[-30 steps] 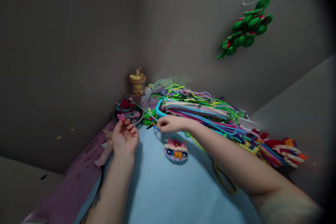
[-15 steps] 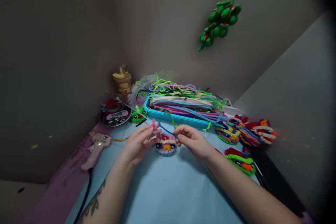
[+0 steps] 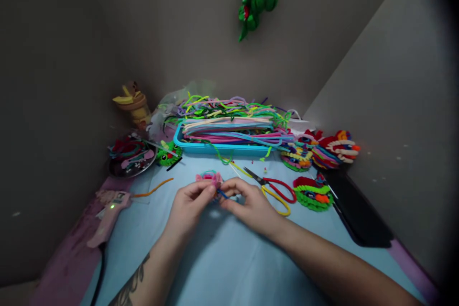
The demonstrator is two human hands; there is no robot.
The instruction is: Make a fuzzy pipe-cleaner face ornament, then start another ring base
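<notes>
My left hand (image 3: 193, 204) pinches a small pink pipe cleaner piece (image 3: 217, 183) between thumb and fingers. Close against it, my right hand (image 3: 249, 204) is closed on a dark blue pipe cleaner (image 3: 223, 194), and the two pieces meet at my fingertips. Just behind the hands lies a round pipe cleaner face (image 3: 207, 177), pink and light blue at its top; my fingers cover most of it. Red-and-yellow handled scissors (image 3: 276, 189) lie spread to the right of my right hand.
A blue tray (image 3: 229, 148) heaped with pipe cleaners stands at the back. On the left are a pink glue gun (image 3: 111, 217) with its cord and a metal bowl (image 3: 118, 171). Finished colourful faces (image 3: 312, 195) and a black flat object (image 3: 358, 215) sit at right.
My hands have come together, bringing the blue pipe cleaner to the pink piece. The view has shifted, so the scissors now show, and the round face is more covered.
</notes>
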